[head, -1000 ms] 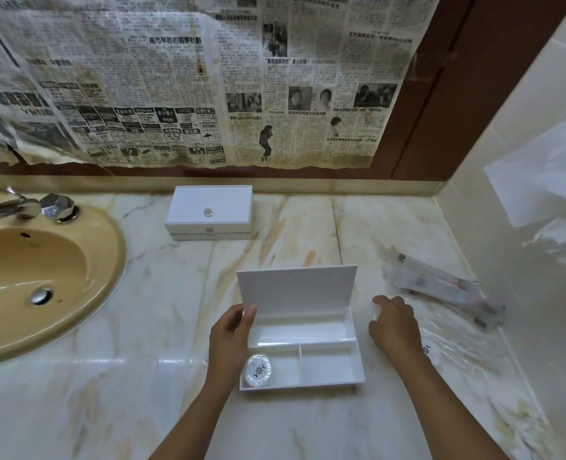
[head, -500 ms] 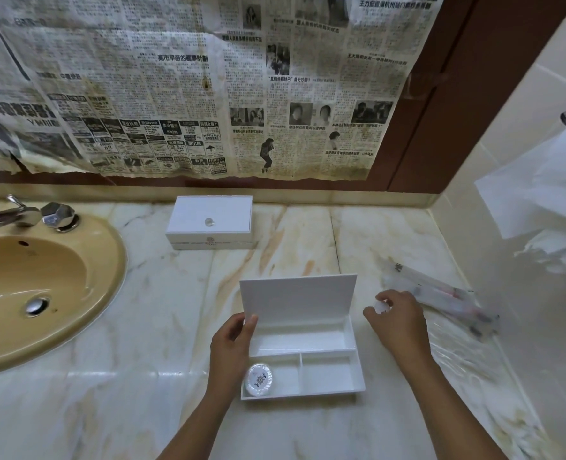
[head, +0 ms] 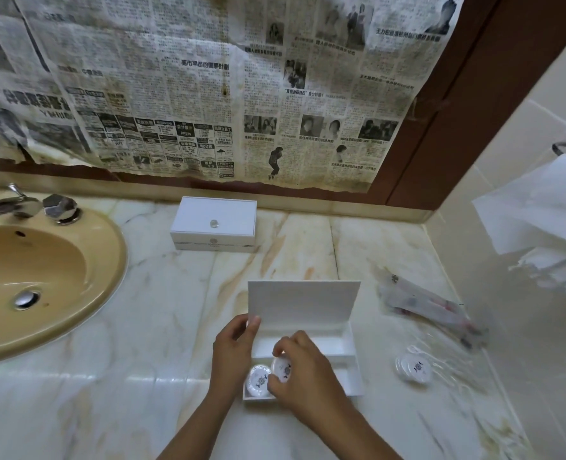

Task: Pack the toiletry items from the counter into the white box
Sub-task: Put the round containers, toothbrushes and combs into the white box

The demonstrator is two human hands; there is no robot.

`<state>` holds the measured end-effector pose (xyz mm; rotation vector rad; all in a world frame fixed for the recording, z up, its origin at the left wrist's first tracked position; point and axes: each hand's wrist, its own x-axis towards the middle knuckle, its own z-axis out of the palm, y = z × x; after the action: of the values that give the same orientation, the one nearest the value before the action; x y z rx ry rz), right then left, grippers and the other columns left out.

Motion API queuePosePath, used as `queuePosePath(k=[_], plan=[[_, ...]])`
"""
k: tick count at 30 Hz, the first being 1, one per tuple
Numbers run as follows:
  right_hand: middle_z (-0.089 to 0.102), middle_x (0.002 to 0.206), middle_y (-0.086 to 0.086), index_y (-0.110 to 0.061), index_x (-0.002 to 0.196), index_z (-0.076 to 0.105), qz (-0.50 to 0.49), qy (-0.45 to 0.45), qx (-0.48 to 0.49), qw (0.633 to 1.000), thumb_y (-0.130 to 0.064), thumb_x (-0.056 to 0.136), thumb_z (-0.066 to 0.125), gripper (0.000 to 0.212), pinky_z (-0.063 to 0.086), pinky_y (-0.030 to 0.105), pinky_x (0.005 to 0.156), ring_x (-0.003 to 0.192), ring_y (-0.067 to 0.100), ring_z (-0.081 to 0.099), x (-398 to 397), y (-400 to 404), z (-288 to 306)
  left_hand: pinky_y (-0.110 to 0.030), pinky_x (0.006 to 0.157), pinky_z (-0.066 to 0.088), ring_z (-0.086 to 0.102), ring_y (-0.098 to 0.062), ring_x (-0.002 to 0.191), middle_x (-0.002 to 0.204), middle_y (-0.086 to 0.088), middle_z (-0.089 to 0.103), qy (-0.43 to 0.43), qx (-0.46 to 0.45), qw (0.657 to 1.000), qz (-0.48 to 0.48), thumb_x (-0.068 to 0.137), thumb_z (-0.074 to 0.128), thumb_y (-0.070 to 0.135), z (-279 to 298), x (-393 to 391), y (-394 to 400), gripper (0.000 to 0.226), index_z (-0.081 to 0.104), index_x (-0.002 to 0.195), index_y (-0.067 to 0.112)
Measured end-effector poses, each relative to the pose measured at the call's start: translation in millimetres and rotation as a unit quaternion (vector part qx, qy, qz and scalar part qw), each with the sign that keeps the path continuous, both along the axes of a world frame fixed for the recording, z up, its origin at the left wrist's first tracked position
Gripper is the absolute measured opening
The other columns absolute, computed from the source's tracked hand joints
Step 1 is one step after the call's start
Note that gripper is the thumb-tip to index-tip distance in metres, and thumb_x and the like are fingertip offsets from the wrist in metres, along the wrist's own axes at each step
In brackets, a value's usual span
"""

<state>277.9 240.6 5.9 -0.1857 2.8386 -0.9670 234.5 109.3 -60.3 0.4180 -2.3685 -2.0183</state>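
An open white box [head: 348, 346] with an upright lid stands on the marble counter. My left hand [head: 233, 351] grips its left wall where the lid meets it. One round wrapped soap [head: 258, 381] lies in the front left compartment. My right hand [head: 303, 376] pinches a second round soap [head: 282, 368], tilted on edge, just over that compartment. A third round soap [head: 413, 367] sits on the counter to the right. Clear-wrapped long items [head: 424, 302] lie beyond it near the wall.
A closed white box [head: 214, 224] stands at the back by the newspaper-covered mirror. A tan sink [head: 62, 277] with a chrome tap [head: 16, 204] fills the left. White tissue [head: 540, 220] hangs from the right wall. Crinkled clear plastic lies on the counter's right side.
My right hand lifted a round soap from the counter's right side and carried it left over the box. The left hand kept its hold on the box.
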Motion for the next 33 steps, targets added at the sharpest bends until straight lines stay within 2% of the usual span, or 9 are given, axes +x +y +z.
queuePosePath(k=[4,11,14,16,19,24,28,30,33], plan=[[0.045,0.112,-0.005,-0.02,0.114,0.054,0.021,-0.028,0.043,0.998,-0.028,0.088,0.058,0.027,0.034,0.018,0.073,0.094,0.011,0.045,3.8,-7.8,-5.5,-0.009,0.061,0.044,0.061,-0.003,0.067,0.076,0.01,0.07,-0.001,-0.005,1.0,0.0,0.097,0.059,0.031,0.4,0.4,-0.2,0.018,0.068,0.084,0.022],[0.046,0.119,-0.005,-0.022,0.124,0.055,0.028,-0.055,0.026,0.998,-0.031,0.092,0.054,0.033,0.036,0.019,0.083,0.106,0.013,0.051,9.0,-17.5,-10.3,-0.013,0.064,0.049,0.065,-0.006,0.073,0.081,0.011,0.072,-0.005,-0.013,1.0,0.001,0.096,0.058,0.033,-1.2,1.0,-0.7,0.018,0.068,0.086,0.024],[0.046,0.113,-0.004,-0.019,0.118,0.057,0.008,-0.043,0.024,0.999,-0.025,0.091,0.055,0.028,0.034,0.018,0.077,0.094,0.014,0.051,7.2,-14.0,-10.9,-0.01,0.063,0.046,0.064,-0.004,0.071,0.079,0.011,0.071,-0.004,-0.013,1.0,0.001,0.097,0.058,0.033,-0.2,1.0,-0.1,0.018,0.068,0.085,0.023],[0.044,0.102,-0.005,-0.017,0.109,0.058,-0.003,-0.035,0.028,0.999,-0.023,0.09,0.056,0.02,0.033,0.018,0.071,0.084,0.011,0.044,5.4,-11.3,-11.9,-0.01,0.063,0.045,0.062,-0.004,0.069,0.078,0.01,0.071,0.0,-0.013,1.0,0.003,0.097,0.058,0.032,-0.1,1.1,0.0,0.018,0.068,0.084,0.023],[0.046,0.096,-0.006,-0.014,0.103,0.059,0.009,-0.034,0.023,0.999,-0.02,0.091,0.056,0.013,0.033,0.014,0.066,0.083,0.01,0.042,4.0,-15.6,-14.6,-0.009,0.062,0.045,0.061,-0.002,0.068,0.076,0.011,0.07,0.002,-0.021,1.0,0.005,0.096,0.058,0.032,-0.5,0.9,0.7,0.018,0.067,0.084,0.024],[0.058,0.103,0.0,-0.015,0.101,0.06,0.002,-0.024,0.009,1.0,-0.024,0.091,0.056,0.014,0.039,0.021,0.076,0.085,0.01,0.045,0.7,-17.9,-14.7,-0.012,0.059,0.042,0.053,-0.005,0.059,0.067,0.008,0.063,0.008,-0.029,1.0,-0.002,0.097,0.058,0.032,-3.3,-0.1,-0.8,0.024,0.063,0.076,0.019],[0.058,0.096,-0.008,-0.021,0.099,0.062,-0.035,0.05,-0.011,0.998,-0.03,0.09,0.057,0.014,0.039,0.016,0.072,0.079,0.007,0.051,-2.3,-1.3,1.0,-0.015,0.058,0.039,0.049,-0.006,0.058,0.063,0.009,0.058,0.006,-0.022,1.0,-0.003,0.096,0.059,0.03,-0.1,-0.5,0.1,0.027,0.06,0.072,0.019],[0.058,0.088,-0.011,-0.023,0.093,0.064,-0.089,0.099,-0.036,0.99,-0.025,0.087,0.06,0.008,0.039,0.014,0.066,0.072,0.005,0.05,-7.7,15.0,12.5,-0.016,0.058,0.037,0.047,-0.005,0.058,0.063,0.008,0.057,0.003,-0.021,1.0,-0.002,0.096,0.06,0.03,0.6,-0.6,-0.1,0.026,0.06,0.072,0.02],[0.06,0.084,-0.009,-0.019,0.089,0.067,-0.184,0.172,-0.052,0.966,-0.013,0.083,0.064,0.009,0.044,0.019,0.064,0.07,0.007,0.053,-18.3,54.2,20.7,-0.021,0.061,0.035,0.043,-0.008,0.06,0.065,-0.001,0.054,0.007,-0.022,1.0,-0.002,0.097,0.059,0.03,1.3,0.4,-0.6,0.028,0.059,0.073,0.014]])
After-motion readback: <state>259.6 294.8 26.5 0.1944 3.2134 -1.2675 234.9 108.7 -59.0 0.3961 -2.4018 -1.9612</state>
